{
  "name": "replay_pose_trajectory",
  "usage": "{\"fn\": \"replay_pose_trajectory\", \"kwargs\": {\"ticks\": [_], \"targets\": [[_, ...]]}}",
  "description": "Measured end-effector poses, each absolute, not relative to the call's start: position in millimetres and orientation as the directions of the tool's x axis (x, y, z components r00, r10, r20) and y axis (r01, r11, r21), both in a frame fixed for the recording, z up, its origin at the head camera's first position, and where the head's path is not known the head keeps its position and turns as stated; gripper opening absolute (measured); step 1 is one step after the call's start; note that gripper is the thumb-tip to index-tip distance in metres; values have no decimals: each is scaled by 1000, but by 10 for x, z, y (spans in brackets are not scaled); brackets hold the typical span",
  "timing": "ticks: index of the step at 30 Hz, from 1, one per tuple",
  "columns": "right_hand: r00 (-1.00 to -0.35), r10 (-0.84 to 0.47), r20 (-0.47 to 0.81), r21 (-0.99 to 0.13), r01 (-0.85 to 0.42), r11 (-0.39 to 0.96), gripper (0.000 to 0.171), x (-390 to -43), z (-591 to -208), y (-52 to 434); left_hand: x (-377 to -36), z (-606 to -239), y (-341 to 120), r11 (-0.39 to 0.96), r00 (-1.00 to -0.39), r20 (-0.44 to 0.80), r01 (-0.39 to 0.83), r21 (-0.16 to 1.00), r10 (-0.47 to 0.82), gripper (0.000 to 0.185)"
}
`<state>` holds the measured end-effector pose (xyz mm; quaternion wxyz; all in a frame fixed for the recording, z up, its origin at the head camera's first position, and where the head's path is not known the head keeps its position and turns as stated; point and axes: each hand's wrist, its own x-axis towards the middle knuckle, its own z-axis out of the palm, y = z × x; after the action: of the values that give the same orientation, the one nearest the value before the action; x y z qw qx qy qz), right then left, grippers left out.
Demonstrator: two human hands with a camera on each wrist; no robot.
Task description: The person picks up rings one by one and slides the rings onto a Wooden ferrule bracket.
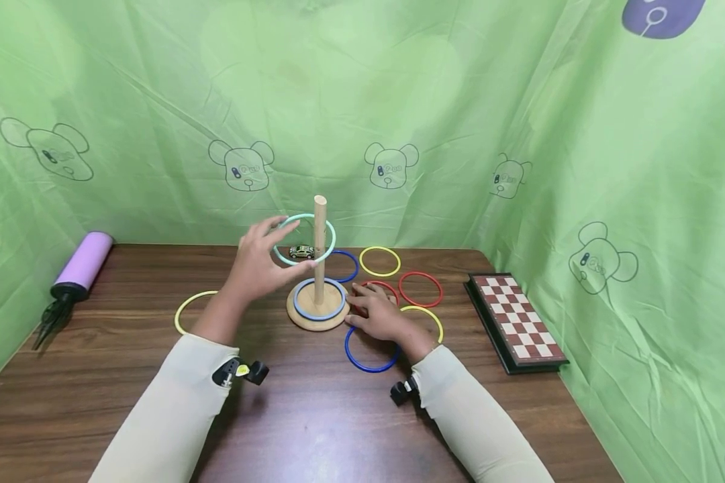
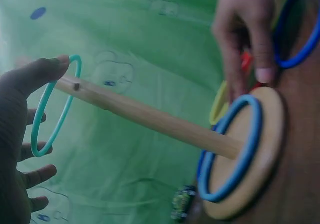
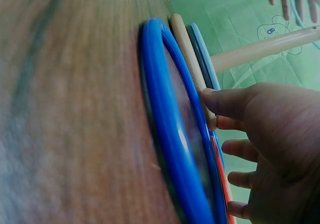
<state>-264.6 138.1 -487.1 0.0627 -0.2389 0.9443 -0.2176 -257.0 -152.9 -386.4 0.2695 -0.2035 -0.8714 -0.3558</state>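
A wooden peg [image 1: 319, 248] stands upright on a round wooden base [image 1: 314, 322], and a light blue ring [image 1: 319, 318] lies on that base. Around the upper part of the peg [image 2: 150, 116] hangs a teal ring [image 1: 334, 239]. My left hand [image 1: 256, 261] is beside it with its fingers spread, the thumb tip touching the teal ring [image 2: 64, 110]. Flat on the table, my right hand [image 1: 377, 315] has its fingertips against the right edge of the base [image 2: 270, 134]. It lies partly over a dark blue ring [image 1: 368, 367] and a red ring.
Loose rings lie around the base: yellow [image 1: 379, 261], red [image 1: 421, 289], another yellow [image 1: 184, 312] at the left, dark blue [image 1: 350, 268] behind. A small toy car [image 1: 302, 252] sits behind the peg. A chessboard [image 1: 516, 318] lies at the right, a purple pump [image 1: 84, 261] at the left.
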Motion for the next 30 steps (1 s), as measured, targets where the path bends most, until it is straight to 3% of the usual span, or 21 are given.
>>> {"fn": "replay_pose_trajectory", "kwargs": {"ticks": [14, 30], "targets": [[-875, -484, -17, -438, -429, 790, 54, -2646, -4870, 1382, -2545, -4512, -1411, 645, -883, 435, 439, 625, 179, 87], [-875, -484, -7, -437, -433, 788, 53, -2648, -4873, 1388, -2573, -5004, -1270, 708, -913, 342, 393, 586, 223, 88]]}}
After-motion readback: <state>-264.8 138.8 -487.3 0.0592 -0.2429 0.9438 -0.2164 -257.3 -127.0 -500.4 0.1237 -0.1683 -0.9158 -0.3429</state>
